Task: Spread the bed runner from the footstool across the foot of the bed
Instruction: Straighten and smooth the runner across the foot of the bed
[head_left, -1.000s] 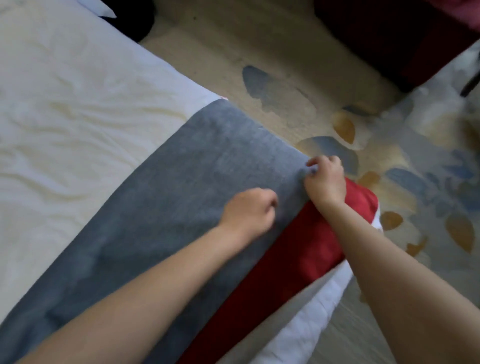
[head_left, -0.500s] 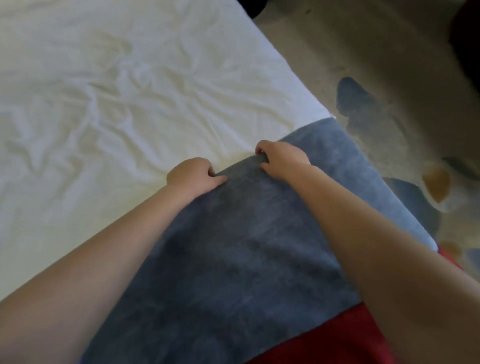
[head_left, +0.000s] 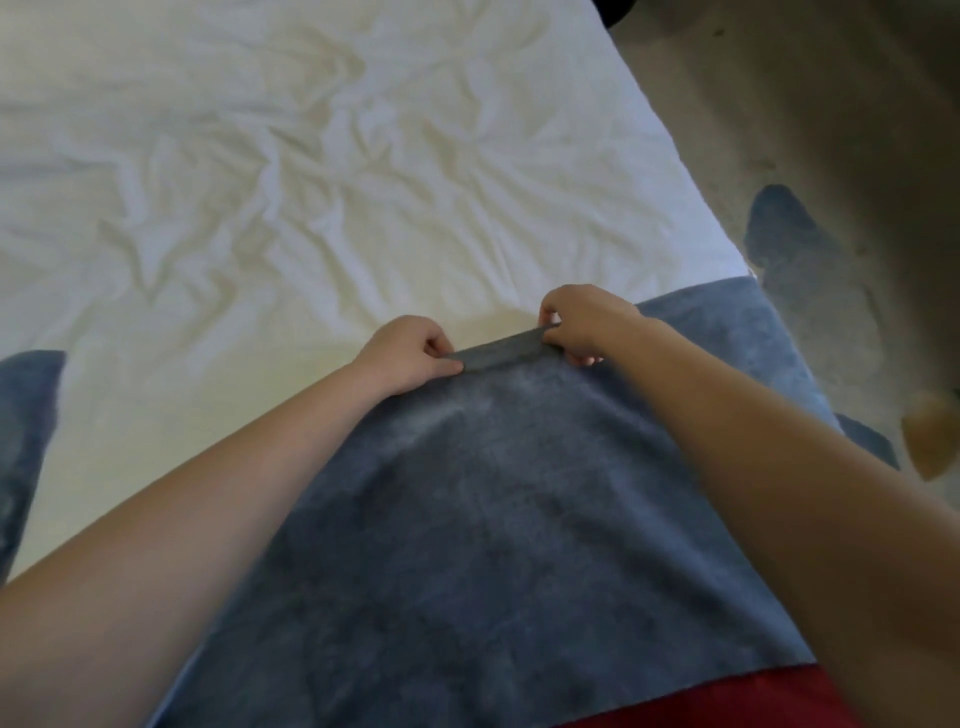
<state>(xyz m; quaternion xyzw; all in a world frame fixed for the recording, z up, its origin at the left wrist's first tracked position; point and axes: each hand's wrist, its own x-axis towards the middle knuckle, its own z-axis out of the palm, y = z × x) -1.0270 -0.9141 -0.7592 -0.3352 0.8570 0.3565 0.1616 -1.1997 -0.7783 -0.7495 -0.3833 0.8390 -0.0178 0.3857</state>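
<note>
a strip of red fabric (head_left: 701, 701) shows at the very bottom of the head view, meeting the near edge of the blue-grey bed runner (head_left: 493, 519); whether it belongs to the runner cannot be told. the runner lies flat on the bed, filling the lower middle of the view and reaching the mattress's right-hand edge, where it drops over the side. two bare forearms reach forward above it from the lower corners.

at the runner's far edge, the person's left hand (head_left: 410, 353) and right hand (head_left: 582, 325) sit close together. each has fingers and thumb curled in, pinching the hem. the short stretch of cloth between them is lifted off the bed as a narrow, taut band, while the rest of the runner rests on the sheet.

beyond the hands spreads the white bed sheet (head_left: 311, 182), heavily creased, with wrinkles fanning out across the middle. at the far left edge of the view, a patch of blue fabric (head_left: 26, 441) lies against the sheet; what it is cannot be told.

to the right of the bed is a beige carpet (head_left: 805, 130), bearing a dark blue blotch (head_left: 784, 228) just beside the runner's hanging corner and a tan one (head_left: 930, 441) nearer the right edge. a dark object (head_left: 618, 10) is cut off at the top of the view, by the bed's far right edge.
</note>
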